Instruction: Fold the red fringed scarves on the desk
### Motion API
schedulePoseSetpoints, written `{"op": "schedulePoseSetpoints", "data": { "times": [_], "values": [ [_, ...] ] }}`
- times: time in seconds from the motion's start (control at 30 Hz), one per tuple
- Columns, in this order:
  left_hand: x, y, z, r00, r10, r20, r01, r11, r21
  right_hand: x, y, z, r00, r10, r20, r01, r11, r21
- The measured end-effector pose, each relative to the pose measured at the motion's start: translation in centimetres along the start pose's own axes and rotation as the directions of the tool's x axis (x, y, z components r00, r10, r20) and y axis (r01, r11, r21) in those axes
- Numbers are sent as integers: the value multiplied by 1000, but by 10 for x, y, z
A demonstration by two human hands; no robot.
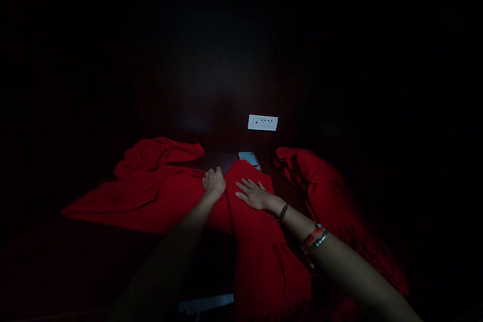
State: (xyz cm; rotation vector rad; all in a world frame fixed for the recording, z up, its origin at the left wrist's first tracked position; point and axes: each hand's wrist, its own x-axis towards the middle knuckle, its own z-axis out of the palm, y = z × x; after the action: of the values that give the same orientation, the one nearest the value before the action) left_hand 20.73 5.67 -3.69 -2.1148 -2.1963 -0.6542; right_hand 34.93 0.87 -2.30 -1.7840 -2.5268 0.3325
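A red fringed scarf (260,246) lies across the dark surface, one strip running toward me and another part spreading out to the left. My left hand (214,182) is closed at the scarf's edge, where the strip meets the left part; its fingertips are hidden. Flat on the upper part of the strip rests my right hand (253,194), its fingers spread and holding nothing. Dark, red and silvery bands circle the right wrist and forearm.
Another heap of red fringed cloth (324,181) lies to the right. Beyond the strip's far end is a pale blue flat object (247,157), partly blurred out. A white wall socket (263,123) is set in the dark back panel. The surroundings are very dark.
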Motion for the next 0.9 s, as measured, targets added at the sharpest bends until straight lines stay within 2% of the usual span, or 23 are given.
{"op": "schedulePoseSetpoints", "data": {
  "times": [0.1,0.17,0.3,0.4,0.5,0.57,0.67,0.77,0.9],
  "values": [
    [1,-1,2,990,129,-62,-131,990,-42,-9,-1,12,998,-13,-57,13,1000,-12],
    [3,-1,3,981,186,-53,-190,980,-67,-6,2,11,995,-38,-92,37,999,-14],
    [7,-2,5,990,129,56,-122,987,-103,16,16,-18,975,-30,-222,26,999,-23],
    [9,-4,5,993,111,50,-105,988,-114,39,25,-42,960,-13,-280,0,999,-43],
    [8,-5,4,993,115,13,-114,990,-84,63,25,-44,973,-77,-217,58,994,-94],
    [7,-4,3,996,85,24,-84,995,-52,77,21,-35,988,-101,-118,85,987,-139],
    [5,-3,3,998,18,60,-17,1000,-14,95,15,-17,998,-65,-11,62,983,-174],
    [4,-1,4,998,-12,65,11,1000,5,109,14,-9,1000,-14,3,14,985,-169],
    [2,1,7,999,-20,40,19,1000,16,113,18,-13,1000,8,-24,-12,987,-158]
  ]
}}
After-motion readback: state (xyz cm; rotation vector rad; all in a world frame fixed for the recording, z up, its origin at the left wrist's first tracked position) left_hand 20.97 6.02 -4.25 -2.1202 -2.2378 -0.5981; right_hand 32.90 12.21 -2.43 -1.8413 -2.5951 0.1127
